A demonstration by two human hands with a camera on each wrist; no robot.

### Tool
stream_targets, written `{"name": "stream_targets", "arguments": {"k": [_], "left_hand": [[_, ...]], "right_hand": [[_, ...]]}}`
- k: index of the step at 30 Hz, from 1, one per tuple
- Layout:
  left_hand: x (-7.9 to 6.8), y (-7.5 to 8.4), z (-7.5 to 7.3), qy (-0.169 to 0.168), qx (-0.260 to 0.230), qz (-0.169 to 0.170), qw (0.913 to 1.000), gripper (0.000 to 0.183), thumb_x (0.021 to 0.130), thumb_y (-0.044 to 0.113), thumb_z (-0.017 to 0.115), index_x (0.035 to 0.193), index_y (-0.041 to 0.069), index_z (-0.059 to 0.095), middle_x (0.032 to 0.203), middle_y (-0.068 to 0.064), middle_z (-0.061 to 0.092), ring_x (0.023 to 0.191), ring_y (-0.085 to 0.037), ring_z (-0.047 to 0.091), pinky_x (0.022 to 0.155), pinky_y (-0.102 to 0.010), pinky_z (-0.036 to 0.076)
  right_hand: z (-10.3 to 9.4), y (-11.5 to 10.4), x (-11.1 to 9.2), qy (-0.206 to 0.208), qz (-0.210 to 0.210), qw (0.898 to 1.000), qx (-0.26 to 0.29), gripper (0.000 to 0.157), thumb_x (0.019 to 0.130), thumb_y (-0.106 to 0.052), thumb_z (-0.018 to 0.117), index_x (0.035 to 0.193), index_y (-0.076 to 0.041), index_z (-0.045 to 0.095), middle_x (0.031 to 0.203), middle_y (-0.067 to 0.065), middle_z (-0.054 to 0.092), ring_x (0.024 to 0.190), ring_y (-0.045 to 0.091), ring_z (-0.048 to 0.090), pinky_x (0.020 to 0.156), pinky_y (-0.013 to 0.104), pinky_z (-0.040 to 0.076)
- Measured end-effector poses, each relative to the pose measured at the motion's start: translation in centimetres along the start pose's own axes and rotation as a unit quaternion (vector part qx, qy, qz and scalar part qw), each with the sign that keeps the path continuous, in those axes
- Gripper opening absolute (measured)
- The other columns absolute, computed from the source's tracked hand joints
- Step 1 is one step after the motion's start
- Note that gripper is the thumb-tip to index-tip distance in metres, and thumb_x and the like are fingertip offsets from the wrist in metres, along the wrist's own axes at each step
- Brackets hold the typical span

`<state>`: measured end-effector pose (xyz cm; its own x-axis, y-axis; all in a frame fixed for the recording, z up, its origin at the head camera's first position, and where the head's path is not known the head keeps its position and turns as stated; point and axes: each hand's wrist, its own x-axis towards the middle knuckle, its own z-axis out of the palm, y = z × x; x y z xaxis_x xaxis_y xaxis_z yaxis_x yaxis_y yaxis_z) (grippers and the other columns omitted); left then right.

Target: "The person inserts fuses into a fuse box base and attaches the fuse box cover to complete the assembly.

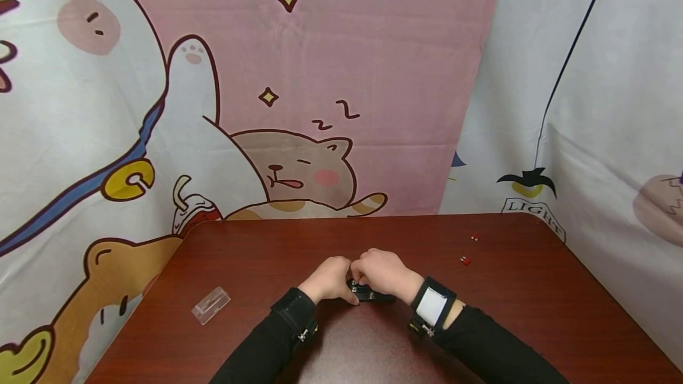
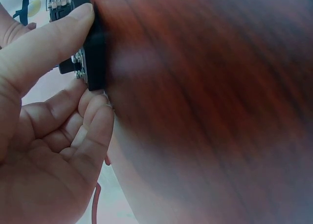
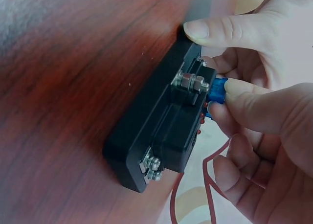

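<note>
A black fuse block (image 1: 373, 296) with metal terminal screws lies on the table between both hands. My left hand (image 1: 331, 279) grips one end of it, thumb along the top edge and fingers curled at the end, as the left wrist view shows. With thumb and forefinger my right hand (image 1: 385, 271) pinches a blue blade fuse (image 3: 218, 90) right at the block's upper face. Small red dots (image 3: 202, 120) line that face beside the fuse. The far end of the block is partly hidden by my right hand in the head view.
A clear plastic cover (image 1: 210, 305) lies to the left on the brown table (image 1: 256, 253). Two small red pieces (image 1: 466, 261), likely fuses, lie toward the back right. Behind the table hangs a printed cartoon cloth (image 1: 373, 64).
</note>
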<state>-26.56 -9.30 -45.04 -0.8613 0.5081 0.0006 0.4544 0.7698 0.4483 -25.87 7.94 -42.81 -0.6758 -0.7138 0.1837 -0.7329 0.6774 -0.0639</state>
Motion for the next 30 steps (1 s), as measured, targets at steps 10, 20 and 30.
{"name": "stream_targets", "arguments": {"k": [10,20,30], "left_hand": [[0.2,0.0,0.2,-0.005,0.004,-0.005,1.0000,0.041,0.058,0.025,0.097,0.083,0.012,0.067,0.072,0.006,0.056,0.065,-0.011,0.046,0.061,-0.027,0.041],[0.0,0.0,0.1,-0.002,-0.016,0.005,0.9999,0.040,0.058,0.021,0.097,0.085,0.010,0.070,0.074,0.008,0.062,0.067,-0.008,0.052,0.066,-0.026,0.045],[0.0,-0.1,0.1,0.001,-0.020,-0.001,0.9998,0.041,0.059,0.024,0.097,0.087,0.008,0.071,0.078,0.006,0.063,0.069,-0.008,0.054,0.069,-0.027,0.048]], "right_hand": [[0.3,0.3,0.0,0.007,-0.004,1.000,0.005,0.015,0.080,-0.016,0.082,0.077,-0.022,0.069,0.075,-0.010,0.060,0.078,0.014,0.060,0.058,0.030,0.048],[-0.3,0.8,-0.7,0.043,0.007,0.999,0.023,0.012,0.081,-0.015,0.082,0.082,-0.023,0.073,0.078,-0.011,0.064,0.077,0.011,0.061,0.063,0.030,0.051],[-1.3,3.0,-2.2,0.032,0.039,0.998,0.040,0.014,0.083,-0.016,0.080,0.078,-0.022,0.068,0.075,-0.013,0.058,0.067,0.004,0.051,0.059,0.026,0.045]]}}
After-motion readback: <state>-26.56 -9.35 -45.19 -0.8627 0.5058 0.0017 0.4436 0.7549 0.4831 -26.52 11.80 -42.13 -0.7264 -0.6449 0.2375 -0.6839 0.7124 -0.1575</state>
